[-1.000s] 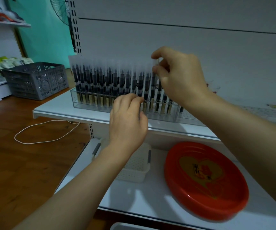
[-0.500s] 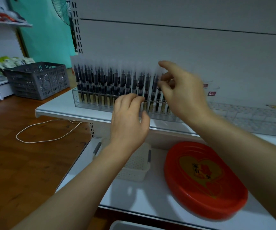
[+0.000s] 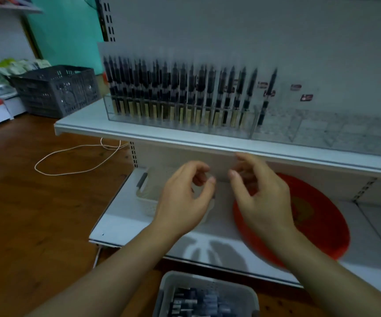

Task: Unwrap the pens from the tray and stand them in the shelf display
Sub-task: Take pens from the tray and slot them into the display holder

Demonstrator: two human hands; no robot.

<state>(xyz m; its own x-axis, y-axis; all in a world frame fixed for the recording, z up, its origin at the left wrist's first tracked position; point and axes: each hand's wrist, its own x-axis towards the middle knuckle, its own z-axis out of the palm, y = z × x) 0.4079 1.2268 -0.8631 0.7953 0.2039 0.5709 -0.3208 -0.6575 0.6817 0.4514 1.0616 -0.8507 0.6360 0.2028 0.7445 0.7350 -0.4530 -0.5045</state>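
A single head-worn camera looks forward and down, close to a white shelf unit (image 3: 208,138); both forearms enter from the frame's lower edge. No second view.

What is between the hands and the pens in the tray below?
Nothing visible blocks them. The left hand and right hand hover in front of the lower shelf, and the tray of pens lies open below.

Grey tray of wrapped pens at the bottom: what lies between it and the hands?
Head view: between the grey tray and the hands, left and right, only the bare front strip of the lower white shelf, crossed by their shadows.
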